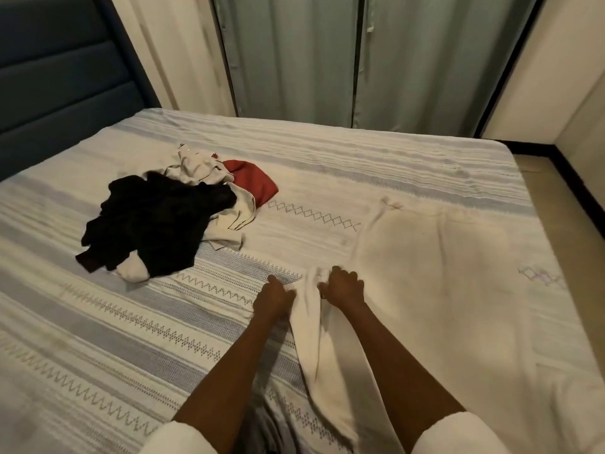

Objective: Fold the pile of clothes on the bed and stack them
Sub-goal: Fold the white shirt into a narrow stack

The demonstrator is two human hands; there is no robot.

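White garment (pixel 425 273) between both grips

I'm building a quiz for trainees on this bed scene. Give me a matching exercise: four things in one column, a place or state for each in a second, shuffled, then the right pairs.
Things:
1. black garment
2. red garment
3. cream garment
4. blue headboard

Places or states:
A. spread out on the right of the bed, its near edge gripped by the left hand and right hand
B. upright at the far left end of the bed
C. crumpled on top of the pile, nearest side
D. at the far right edge of the pile, partly under pale clothes

Pairs: 1-C, 2-D, 3-A, 4-B
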